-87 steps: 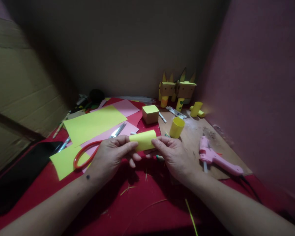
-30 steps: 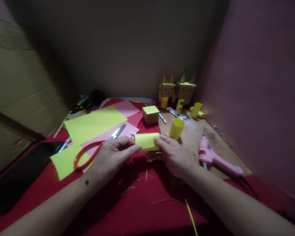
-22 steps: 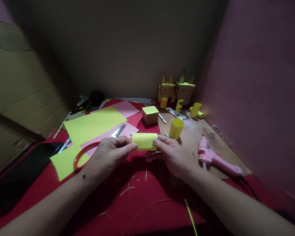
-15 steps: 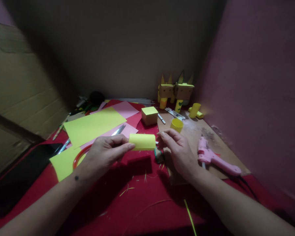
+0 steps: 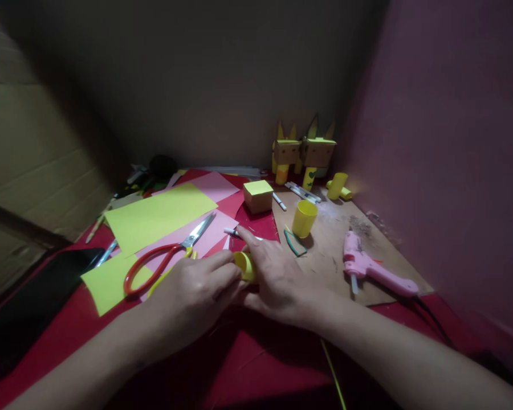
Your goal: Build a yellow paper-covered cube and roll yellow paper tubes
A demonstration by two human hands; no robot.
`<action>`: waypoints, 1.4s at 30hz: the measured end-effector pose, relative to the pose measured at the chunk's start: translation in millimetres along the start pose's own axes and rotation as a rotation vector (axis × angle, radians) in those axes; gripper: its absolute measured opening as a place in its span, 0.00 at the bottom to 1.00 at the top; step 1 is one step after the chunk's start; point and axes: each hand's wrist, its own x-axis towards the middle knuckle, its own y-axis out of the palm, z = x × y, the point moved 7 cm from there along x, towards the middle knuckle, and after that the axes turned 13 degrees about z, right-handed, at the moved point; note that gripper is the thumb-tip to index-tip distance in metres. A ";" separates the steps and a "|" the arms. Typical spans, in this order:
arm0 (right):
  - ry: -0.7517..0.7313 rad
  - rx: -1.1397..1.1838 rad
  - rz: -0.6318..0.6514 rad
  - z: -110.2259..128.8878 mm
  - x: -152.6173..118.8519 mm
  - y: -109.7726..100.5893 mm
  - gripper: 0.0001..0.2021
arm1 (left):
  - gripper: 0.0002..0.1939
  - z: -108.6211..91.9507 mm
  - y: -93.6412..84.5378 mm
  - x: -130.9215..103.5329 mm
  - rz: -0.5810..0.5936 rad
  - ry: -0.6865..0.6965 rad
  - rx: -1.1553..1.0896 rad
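A yellow paper tube (image 5: 248,267) is between my hands, low over the red cloth, with its open end showing. My left hand (image 5: 196,290) is closed, its fingers gripping the tube's left side. From the right, my right hand (image 5: 277,279) wraps the tube, thumb below and fingers over the top. A white marker (image 5: 231,232) with a dark band passes by the right index finger; whether that hand grips it I cannot tell. Left of my hands, red-and-yellow scissors (image 5: 154,262) lie partly open on pink paper. Another yellow tube (image 5: 305,219) stands beyond my right hand.
A small cardboard box (image 5: 258,198) with a yellow top sits ahead. Two cardboard animal figures (image 5: 318,151) stand at the back. On the brown cardboard sheet (image 5: 325,267) lies a pink glue gun (image 5: 367,267). Yellow paper (image 5: 162,216) spreads leftward. A pink wall (image 5: 461,171) bounds the right.
My hands have come together and lower, and the tube has turned from sideways so its open end shows. The right hand moved left onto it. The scissors are now uncovered.
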 end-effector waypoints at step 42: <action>0.379 1.943 -0.151 -31.2 1.4 31.9 0.21 | 0.36 -3.2 19.3 12.7 -0.133 -0.205 -0.169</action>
